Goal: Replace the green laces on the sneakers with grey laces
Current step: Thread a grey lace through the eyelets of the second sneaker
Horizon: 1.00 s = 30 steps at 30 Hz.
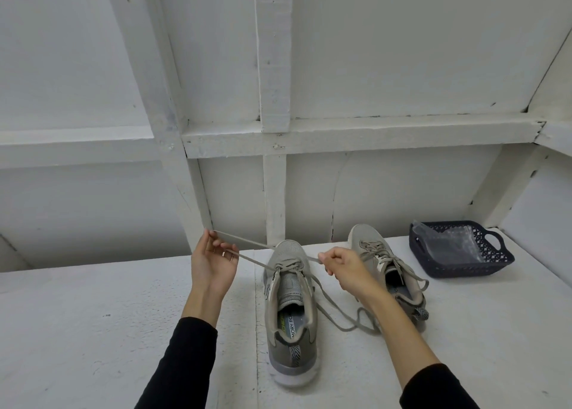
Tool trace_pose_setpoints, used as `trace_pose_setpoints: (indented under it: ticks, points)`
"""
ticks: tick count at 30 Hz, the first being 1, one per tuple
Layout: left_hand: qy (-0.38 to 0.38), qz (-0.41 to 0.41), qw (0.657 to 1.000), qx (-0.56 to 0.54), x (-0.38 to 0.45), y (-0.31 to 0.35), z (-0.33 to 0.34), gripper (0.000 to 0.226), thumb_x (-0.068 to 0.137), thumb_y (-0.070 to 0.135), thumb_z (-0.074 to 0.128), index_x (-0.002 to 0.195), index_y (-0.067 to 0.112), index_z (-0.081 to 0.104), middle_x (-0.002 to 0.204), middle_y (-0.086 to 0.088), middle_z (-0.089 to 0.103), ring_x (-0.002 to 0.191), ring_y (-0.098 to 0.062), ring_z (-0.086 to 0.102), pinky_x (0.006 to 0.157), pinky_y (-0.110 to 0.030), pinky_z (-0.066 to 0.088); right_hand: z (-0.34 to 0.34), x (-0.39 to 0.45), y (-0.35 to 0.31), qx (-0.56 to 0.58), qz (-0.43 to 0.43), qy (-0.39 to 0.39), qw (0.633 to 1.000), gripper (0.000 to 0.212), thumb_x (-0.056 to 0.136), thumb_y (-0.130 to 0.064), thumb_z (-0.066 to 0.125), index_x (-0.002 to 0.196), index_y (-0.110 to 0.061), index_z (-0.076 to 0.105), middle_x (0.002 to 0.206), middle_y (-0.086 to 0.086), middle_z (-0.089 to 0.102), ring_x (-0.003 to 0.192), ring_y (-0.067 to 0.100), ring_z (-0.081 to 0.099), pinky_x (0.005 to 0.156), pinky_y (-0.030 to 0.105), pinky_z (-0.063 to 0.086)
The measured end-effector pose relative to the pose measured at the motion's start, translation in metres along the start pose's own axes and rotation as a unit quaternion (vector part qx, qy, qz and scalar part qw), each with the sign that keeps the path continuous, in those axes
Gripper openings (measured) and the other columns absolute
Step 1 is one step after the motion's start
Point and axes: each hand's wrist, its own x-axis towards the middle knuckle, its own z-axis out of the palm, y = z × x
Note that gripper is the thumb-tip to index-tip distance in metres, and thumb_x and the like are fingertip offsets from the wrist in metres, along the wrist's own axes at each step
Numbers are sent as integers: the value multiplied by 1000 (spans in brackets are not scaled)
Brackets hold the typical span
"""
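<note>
Head view, looking down on a white painted desk set against a white panelled wall.

Near sneaker in the lower centre of the frame, grey mesh, toe pointing up in the frame toward the wall, heel nearest the camera, standing flat on the desk. Threaded with a grey lace through the upper eyelets. One end of this lace drawn out to the left and up, taut, reaching the left hand at centre left. Left fingers pinching the flat end of the lace between thumb and fingertips, palm turned toward the camera. Right hand just right of the sneaker's toe, its fingers pressed together on the other run of the same lace, close above the eyelets. Rest of the lace hanging slack to the right of the sneaker, lying in a loose loop on the desk between the two shoes.

Second sneaker at centre right, same grey colour, already laced in grey, partly hidden behind the right forearm. Loose lace ends falling over its side.

Dark plastic basket at the right edge of the frame, on the desk, well apart from the hands. Clear plastic bags lying inside the basket. Black sleeves on both forearms.
</note>
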Motion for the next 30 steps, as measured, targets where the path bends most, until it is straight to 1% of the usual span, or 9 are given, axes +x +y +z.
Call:
trace_pose_setpoints:
  ticks: [4, 8, 11, 14, 17, 21, 23, 26, 30]
  points:
    - [5, 6, 1000, -2, 2, 4, -1, 27, 94, 35, 59, 71, 22, 62, 61, 10, 43, 57, -5, 40, 73, -20, 38, 3, 0, 2, -4, -38, -34, 999, 12, 90, -22, 67, 80, -17, 62, 50, -13, 54, 56, 4, 48, 59, 17, 37]
    - [11, 9, 1000, 14, 5, 8, -4, 30, 93, 36, 59, 68, 23, 66, 54, 10, 30, 47, -6, 26, 58, -19, 27, 1, -2, 3, 2, -59, -48, 997, 7, 86, -16, 71, 82, -16, 66, 69, -4, 60, 64, 1, 51, 65, 15, 39]
    - [16, 6, 999, 40, 5, 7, -5, 32, 93, 37, 59, 65, 23, 67, 50, 10, 27, 44, -7, 24, 52, -18, 23, -1, -3, 1, 16, -75, -39, 996, 10, 90, -15, 66, 80, -15, 65, 72, -5, 58, 66, 1, 49, 67, 15, 39]
    - [27, 8, 999, 44, 4, 7, -4, 30, 93, 35, 60, 66, 23, 64, 51, 9, 27, 45, -7, 24, 55, -19, 23, -3, -3, -1, 26, -58, -25, 998, 16, 97, -14, 56, 84, -12, 66, 69, -10, 60, 54, -1, 43, 53, 11, 34]
    - [41, 15, 998, 43, 4, 9, -6, 25, 93, 31, 59, 69, 23, 57, 52, 9, 28, 47, -7, 26, 58, -19, 25, -5, -3, 0, 100, -13, -36, 994, 20, 101, -6, 45, 96, -10, 64, 75, -1, 64, 50, 6, 36, 43, 13, 28]
    - [54, 21, 998, 35, 5, 12, -13, 27, 92, 27, 57, 66, 22, 50, 52, 8, 31, 49, -8, 29, 62, -20, 29, -4, -5, 2, 139, 11, 13, 990, 9, 98, -10, 53, 91, -6, 53, 77, 8, 71, 50, 11, 41, 42, 16, 31]
    - [59, 23, 997, 32, 6, 14, -16, 28, 92, 26, 55, 66, 21, 48, 52, 8, 31, 49, -8, 30, 62, -20, 31, -3, -4, 4, 148, 7, 56, 987, 11, 95, -10, 58, 86, -4, 58, 74, 7, 69, 51, 10, 42, 44, 16, 34]
    - [68, 25, 997, 23, 6, 15, -21, 28, 93, 25, 54, 66, 20, 46, 51, 8, 32, 49, -8, 30, 62, -20, 32, -3, -2, 9, 147, 2, 65, 987, 19, 98, -4, 50, 90, -7, 66, 83, 10, 69, 61, 11, 51, 52, 17, 43]
    - [87, 24, 996, 15, 6, 14, -25, 29, 93, 25, 53, 65, 20, 45, 52, 8, 32, 50, -8, 30, 62, -20, 32, -5, 0, 13, 165, 10, 88, 982, 8, 96, -5, 55, 89, -5, 58, 80, 12, 72, 62, 14, 59, 55, 21, 49]
